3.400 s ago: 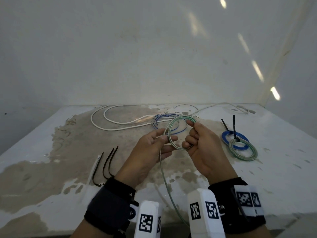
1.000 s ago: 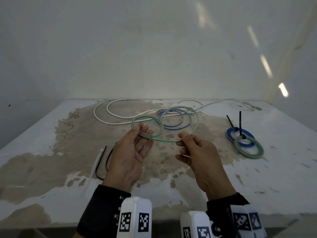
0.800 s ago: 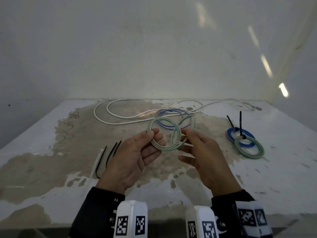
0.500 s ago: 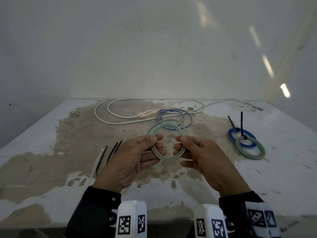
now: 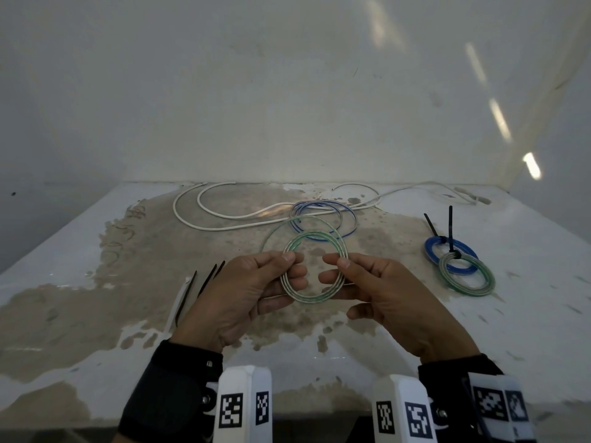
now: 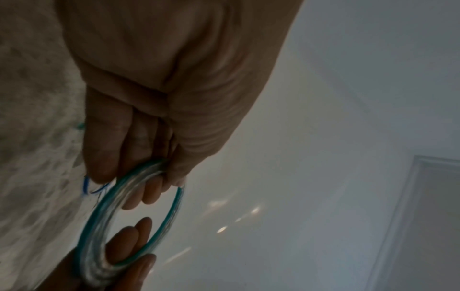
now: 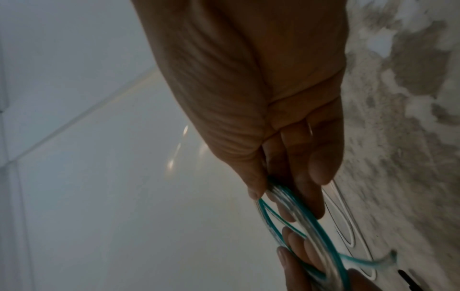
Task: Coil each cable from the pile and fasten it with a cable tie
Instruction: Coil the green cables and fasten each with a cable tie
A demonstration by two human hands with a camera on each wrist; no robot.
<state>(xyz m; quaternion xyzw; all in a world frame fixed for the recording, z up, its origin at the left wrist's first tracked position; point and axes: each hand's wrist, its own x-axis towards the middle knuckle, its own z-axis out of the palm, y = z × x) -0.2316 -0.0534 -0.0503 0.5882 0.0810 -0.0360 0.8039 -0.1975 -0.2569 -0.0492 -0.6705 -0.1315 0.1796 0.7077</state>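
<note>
Left hand: thumb and curled fingers pinch the left side of the green-striped cable coil, thumb on top, fingers through the ring. Right hand: thumb and forefinger pinch the coil's right side, remaining fingers curled loosely beneath. Coil: several turns, held upright-tilted in the air above the table, between the two hands; one looser turn stands out wider at the upper left; a short free end shows in the right wrist view. Behind the coil, on the table: loose blue cable in open loops, lying across a long white cable that runs toward the far right edge. To the right, well apart from the hands: two finished coils, one blue, one green-striped, overlapping, each with a black tie tail sticking up. Left of the left hand: spare cable ties, black and one white, lying together on the stained surface.
</note>
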